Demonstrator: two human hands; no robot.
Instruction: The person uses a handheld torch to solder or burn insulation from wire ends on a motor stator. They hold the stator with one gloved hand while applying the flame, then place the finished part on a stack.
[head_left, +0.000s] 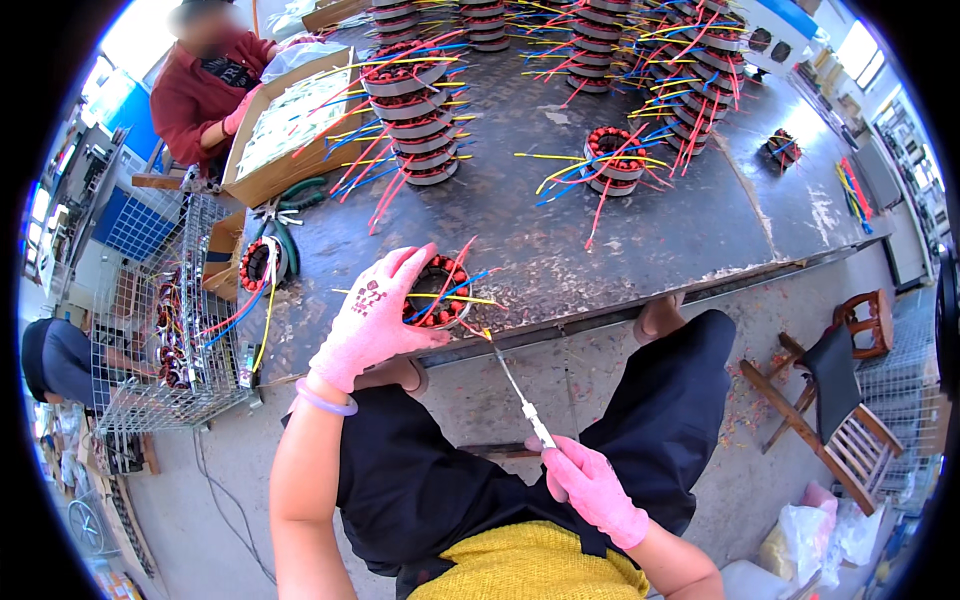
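Observation:
My left hand point(365, 315), in a pink glove, is wrapped round a motor stator point(437, 322) near the table's front edge. The stator is a ring with red coils inside; red, blue and yellow wires stick out of it. In my right hand point(592, 490), also pink-gloved, is a slim stick-like tool point(535, 418) with a white body and a thin metal stem. Its tip, showing a small orange-yellow spot, is beside the stator's lower right side, close to the wire ends. Whether that spot is a flame or a wire end I cannot make out.
Stacked stators point(420, 125) stand on the dark table point(500, 215); single ones point(615, 165) sit beside them. Pliers point(290, 200) lie near a cardboard box point(290, 130). A wire cage point(170, 330) is at left, a wooden chair point(835, 400) at right. A person point(205, 90) works far left.

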